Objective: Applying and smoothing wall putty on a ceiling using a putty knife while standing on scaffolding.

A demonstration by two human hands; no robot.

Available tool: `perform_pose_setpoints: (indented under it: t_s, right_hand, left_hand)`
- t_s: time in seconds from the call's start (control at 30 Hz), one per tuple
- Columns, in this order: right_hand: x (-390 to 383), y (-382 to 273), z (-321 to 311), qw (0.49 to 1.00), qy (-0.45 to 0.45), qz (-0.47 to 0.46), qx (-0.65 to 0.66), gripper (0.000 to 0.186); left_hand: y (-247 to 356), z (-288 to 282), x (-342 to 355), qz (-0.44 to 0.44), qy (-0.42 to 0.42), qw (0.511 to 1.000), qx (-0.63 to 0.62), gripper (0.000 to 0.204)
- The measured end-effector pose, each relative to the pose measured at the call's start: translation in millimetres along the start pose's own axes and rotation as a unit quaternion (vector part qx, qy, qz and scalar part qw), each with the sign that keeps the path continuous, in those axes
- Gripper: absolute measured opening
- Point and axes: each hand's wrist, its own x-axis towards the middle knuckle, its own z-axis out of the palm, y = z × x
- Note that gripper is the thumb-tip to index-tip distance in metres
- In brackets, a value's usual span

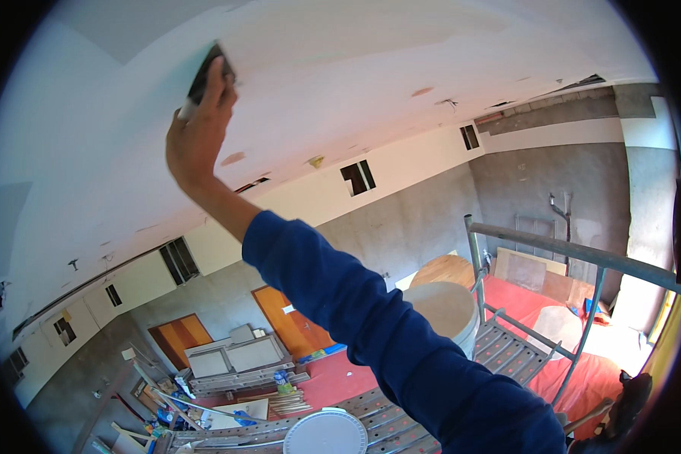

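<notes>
My right arm, in a dark blue sleeve, stretches from the lower right up to the white ceiling [340,68]. At the upper left, my right hand [203,125] is closed round a putty knife [206,73] with a dark blade and a pale handle end. A finger lies along the blade, which is tilted and at or close to the ceiling; exact contact cannot be made out. Below the arm stand a pale bucket [473,333], partly hidden by the sleeve, and a round white lid or bucket top [325,434]. My left hand is out of view.
Perforated metal scaffold planks [507,349] run below, with a grey guardrail [575,250] at right. Lower down are red floor sheeting [339,386], stacked boards [234,356] and wooden doors [276,310]. Wires [448,103] hang from the ceiling. A dark unclear object [632,401] is lower right.
</notes>
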Motion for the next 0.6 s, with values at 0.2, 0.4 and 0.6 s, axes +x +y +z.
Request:
perform_pose_setpoints:
  t_s: [0.2, 0.4, 0.6]
  right_hand:
    - [30, 52, -98, 0.980, -0.165, -0.050, 0.096, 0.046]
    - [224, 160, -228, 0.997, -0.034, -0.072, 0.015, 0.041]
    - [275, 166, -225, 0.999, 0.015, -0.044, 0.007, 0.044]
  left_hand:
    - [14, 16, 8, 0.015, -0.058, 0.990, 0.126, 0.027]
    - [-39, 28, 17, 0.011, -0.085, 0.990, 0.109, 0.030]
    - [-24, 35, 12, 0.001, -0.094, 0.988, 0.124, 0.030]
